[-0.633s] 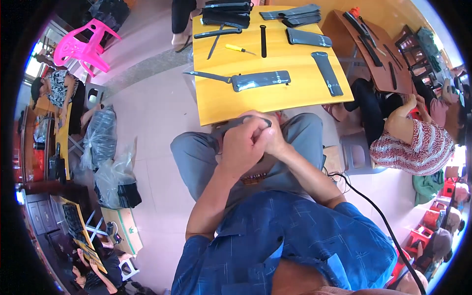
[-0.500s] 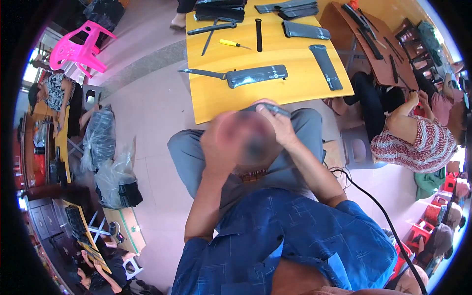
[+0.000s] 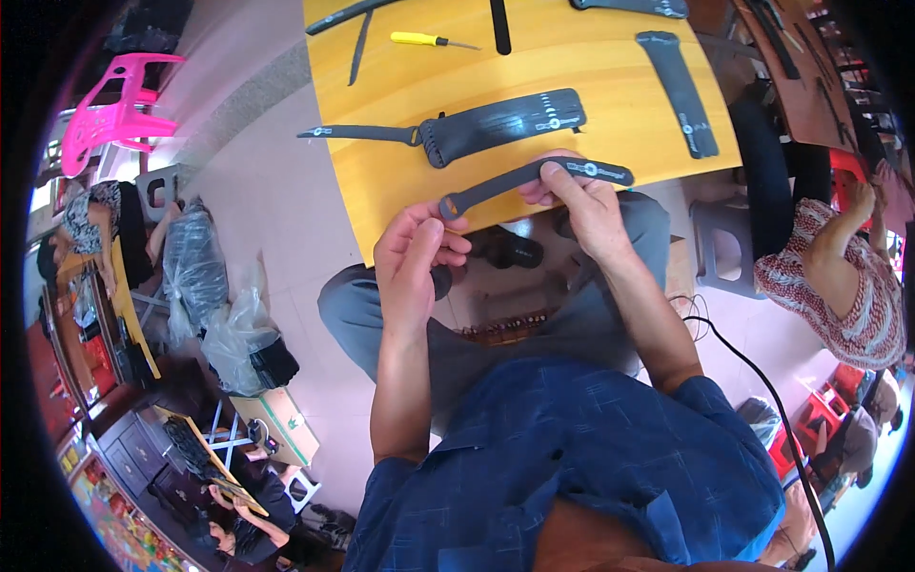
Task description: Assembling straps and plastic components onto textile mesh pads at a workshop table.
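A black strap point(image 3: 515, 184) with an oval loop at its left end and pale print at its right end is stretched out above the near edge of the table. My right hand point(image 3: 586, 205) pinches it near the printed end, thumb on top. My left hand point(image 3: 412, 255) is beside the loop, its fingers half curled and apart; the index finger seems to touch the loop from beneath. Beyond them on the table lies a wide black sleeve-like piece point(image 3: 505, 129), with another looped strap point(image 3: 367, 133) stretching left from it.
The yellow table point(image 3: 610, 133) also bears a yellow-handled screwdriver point(image 3: 417, 39), a thin black strip point(image 3: 359, 50) and a black packet point(image 3: 679, 95) at right. A black cable point(image 3: 753, 367) runs on my right. Bagged goods point(image 3: 195, 262) and a pink chair point(image 3: 119, 114) stand left. Other people sit on both sides.
My hands, close together and blurred over my lap before, are now farther apart, with the strap stretched out between them. My view has shifted, so the table sits higher in the picture.
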